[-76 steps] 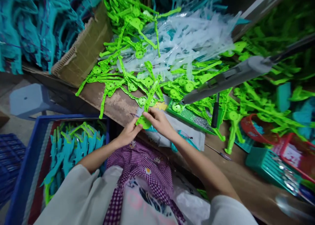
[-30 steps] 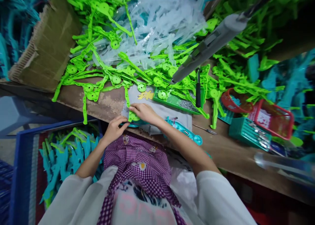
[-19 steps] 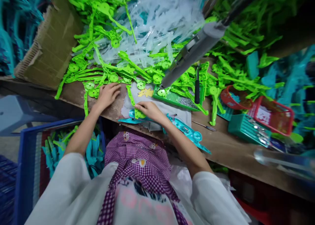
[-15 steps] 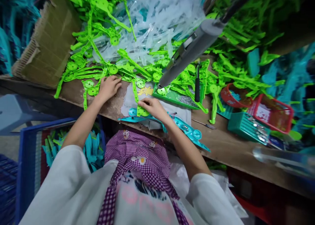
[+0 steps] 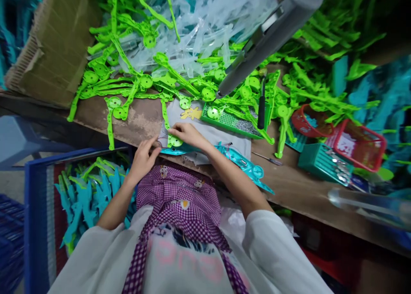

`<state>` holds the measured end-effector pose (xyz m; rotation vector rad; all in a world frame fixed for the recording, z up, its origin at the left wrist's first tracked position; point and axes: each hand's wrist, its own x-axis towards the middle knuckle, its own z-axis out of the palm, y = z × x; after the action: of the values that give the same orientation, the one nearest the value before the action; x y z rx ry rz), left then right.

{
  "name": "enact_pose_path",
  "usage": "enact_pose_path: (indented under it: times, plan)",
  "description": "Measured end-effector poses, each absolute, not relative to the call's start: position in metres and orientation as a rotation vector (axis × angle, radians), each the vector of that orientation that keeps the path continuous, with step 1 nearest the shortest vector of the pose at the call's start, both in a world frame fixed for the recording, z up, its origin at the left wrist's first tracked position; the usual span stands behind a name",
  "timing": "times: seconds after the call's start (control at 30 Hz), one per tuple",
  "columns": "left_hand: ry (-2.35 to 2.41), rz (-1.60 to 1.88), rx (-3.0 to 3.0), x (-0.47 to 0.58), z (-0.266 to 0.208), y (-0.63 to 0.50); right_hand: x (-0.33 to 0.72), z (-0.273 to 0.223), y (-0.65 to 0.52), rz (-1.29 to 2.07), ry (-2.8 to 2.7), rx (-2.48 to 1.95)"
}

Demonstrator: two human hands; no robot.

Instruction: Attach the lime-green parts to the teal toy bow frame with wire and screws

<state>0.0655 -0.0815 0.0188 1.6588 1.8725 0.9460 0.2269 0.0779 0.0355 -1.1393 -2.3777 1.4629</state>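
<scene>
My right hand (image 5: 188, 136) presses a lime-green plastic piece (image 5: 175, 141), its round end down and its long arm pointing away from me. Underneath lies a blue plastic piece (image 5: 170, 151) at the table edge, partly covered by that hand. My left hand (image 5: 143, 161) is at the blue piece's left end, thumb and fingers drawn together. A thin wire shows by its fingertips; whether they grip it is unclear. To the right rests another blue piece (image 5: 242, 163) with small parts inside. A grey cloth (image 5: 208, 133) with a yellow figure spreads beneath.
A grey powered screwdriver (image 5: 257, 45) hangs over the table. Behind the hands, a green tray (image 5: 237, 129) holds small metal bits, among heaped green and clear pieces. Red baskets (image 5: 359, 150) and a teal basket (image 5: 321, 163) stand right. A blue crate (image 5: 35, 217) of pieces sits lower left.
My left hand has come from the loose green pieces down and right to the blue piece's left end. My right hand and the green piece have shifted slightly left.
</scene>
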Motion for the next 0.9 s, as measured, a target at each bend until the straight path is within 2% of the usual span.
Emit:
enact_pose_path:
  times: [0.07,0.27,0.37,0.53,0.7,0.77,0.9]
  plan:
    - [1.926,0.927,1.704,0.063,0.019,-0.064,0.23,0.04,0.083,1.595,-2.218,-1.112]
    - [1.897,0.492,1.98,0.057,0.025,-0.015,0.242,0.047,0.097,1.718,-2.016,-1.086]
    - [1.822,0.493,2.093,0.058,0.039,-0.019,0.245,0.043,0.098,1.733,-2.023,-1.072]
    - [1.643,0.754,2.155,0.065,0.07,-0.062,0.239,0.038,0.09,1.586,-2.193,-1.136]
    - [1.181,0.507,1.979,0.078,0.065,-0.12,0.24,0.038,0.064,1.365,-2.448,-1.227]
    - [1.274,0.531,1.746,0.08,0.054,-0.132,0.243,0.037,0.054,1.341,-2.468,-1.248]
    - [1.852,0.803,1.208,0.081,0.029,-0.121,0.238,0.035,0.044,1.257,-2.442,-1.337]
